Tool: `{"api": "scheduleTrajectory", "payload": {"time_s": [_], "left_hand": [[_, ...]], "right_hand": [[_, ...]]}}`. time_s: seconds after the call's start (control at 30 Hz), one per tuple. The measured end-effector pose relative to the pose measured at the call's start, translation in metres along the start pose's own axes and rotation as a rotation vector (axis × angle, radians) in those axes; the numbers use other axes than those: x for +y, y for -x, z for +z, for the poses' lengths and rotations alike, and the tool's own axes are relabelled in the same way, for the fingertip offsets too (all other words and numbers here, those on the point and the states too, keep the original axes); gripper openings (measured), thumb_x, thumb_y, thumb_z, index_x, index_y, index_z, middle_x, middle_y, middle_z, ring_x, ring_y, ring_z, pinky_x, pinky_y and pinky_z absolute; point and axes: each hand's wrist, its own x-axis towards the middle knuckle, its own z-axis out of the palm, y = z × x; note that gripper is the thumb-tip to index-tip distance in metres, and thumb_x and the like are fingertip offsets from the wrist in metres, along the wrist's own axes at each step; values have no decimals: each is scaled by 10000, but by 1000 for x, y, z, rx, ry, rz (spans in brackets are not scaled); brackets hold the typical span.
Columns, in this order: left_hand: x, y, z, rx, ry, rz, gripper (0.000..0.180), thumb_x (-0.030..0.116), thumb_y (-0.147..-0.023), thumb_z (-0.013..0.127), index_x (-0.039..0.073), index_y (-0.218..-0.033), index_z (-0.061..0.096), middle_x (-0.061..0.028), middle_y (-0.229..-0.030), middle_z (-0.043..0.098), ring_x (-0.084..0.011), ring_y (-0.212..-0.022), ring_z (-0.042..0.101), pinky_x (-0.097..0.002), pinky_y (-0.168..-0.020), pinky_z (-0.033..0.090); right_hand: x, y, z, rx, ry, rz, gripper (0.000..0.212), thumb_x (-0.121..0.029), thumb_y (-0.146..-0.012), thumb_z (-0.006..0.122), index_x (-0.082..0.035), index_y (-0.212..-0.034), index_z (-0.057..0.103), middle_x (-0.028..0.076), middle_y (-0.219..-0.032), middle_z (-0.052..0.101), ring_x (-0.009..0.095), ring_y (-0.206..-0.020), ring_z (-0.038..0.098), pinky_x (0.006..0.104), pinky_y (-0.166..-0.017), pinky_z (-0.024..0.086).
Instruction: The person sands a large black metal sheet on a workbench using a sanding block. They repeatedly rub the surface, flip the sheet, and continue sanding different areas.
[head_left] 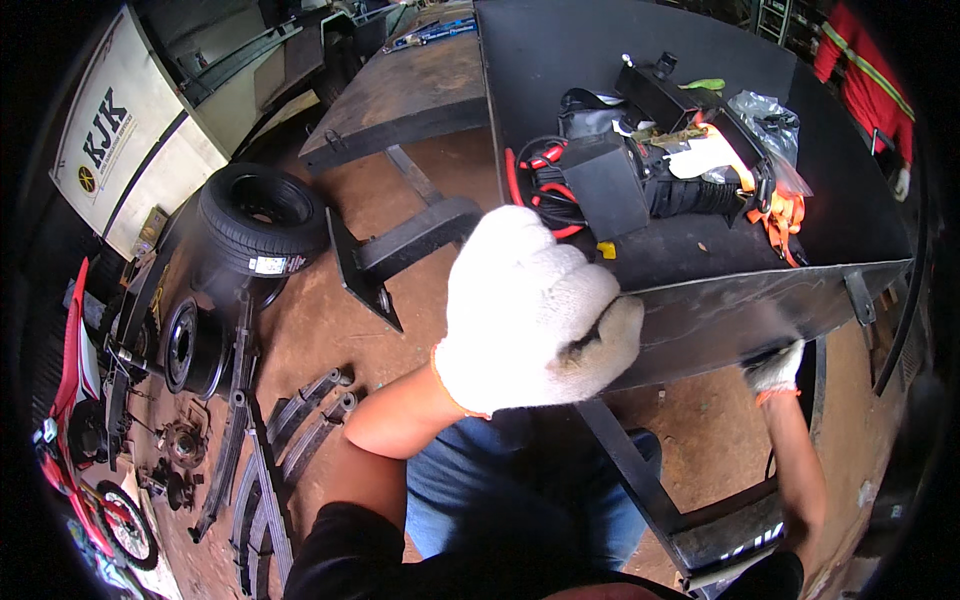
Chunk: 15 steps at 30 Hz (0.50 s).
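My left hand [540, 315], in a white knitted glove, is raised in a closed fist in front of the black metal box [740, 315]. Its fingers curl inward, and whatever they hold, if anything, is hidden. Lower on the right, my right hand [775, 370], gloved in white with a dark palm side, is at the lower edge of the box's near panel. Its fingertips are hard to make out there. Inside the box lie a black winch-like unit [690, 195], a black control box [605, 185], red and black cables [545, 180] and an orange strap [780, 215].
A black steel frame [620, 470] runs under the box near my legs. On the left are a tyre [262, 215], a bare wheel rim [192, 345], leaf springs [265, 480] and a red motorcycle [85, 490]. A person in red [868, 85] stands at the far right.
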Motion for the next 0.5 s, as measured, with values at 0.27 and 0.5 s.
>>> {"api": "scheduleTrajectory", "payload": {"time_s": [0.27,0.5], "left_hand": [[1,7,2,32,16,0,180,153,-667,816,113,-833,760,-71,-681,621,-308,-606,564,-398,-658,443],[4,7,1,27,29,-4,195,157,-659,818,114,-842,766,-75,-681,615,-307,-613,562,-408,-655,432]], "right_hand": [[-38,-2,32,30,-4,-162,630,-534,-1013,399,-81,-1403,599,95,-1450,601,272,-1303,565,431,-1131,422],[-57,-9,15,135,-41,-40,745,-654,-988,360,-117,-1466,553,75,-1495,567,281,-1326,545,450,-1160,381]]}}
